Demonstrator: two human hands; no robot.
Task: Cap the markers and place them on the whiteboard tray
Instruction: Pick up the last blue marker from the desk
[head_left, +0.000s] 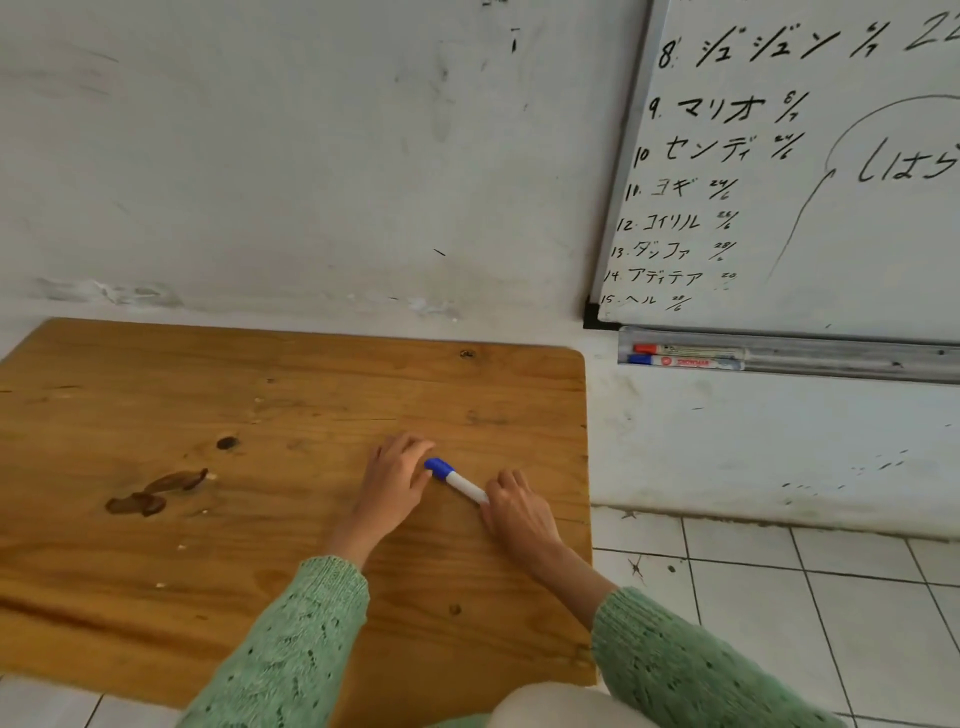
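Note:
A white marker with a blue cap (457, 479) lies on the wooden table (208, 415), cap end pointing up-left. My right hand (517, 512) grips the marker's barrel end. My left hand (397, 475) rests beside the blue cap, its fingertips touching or nearly touching it. The metal whiteboard tray (841, 356) is mounted at the right, under the whiteboard (831, 208). In the tray's left end lie a red-capped marker (685, 349) and a blue-capped marker (683, 361), one behind the other.
The table stands against a scuffed white wall. Dark stains (156, 493) mark the table at the left. A white tiled floor (779, 597) spreads at the lower right. The whiteboard carries black handwritten lines.

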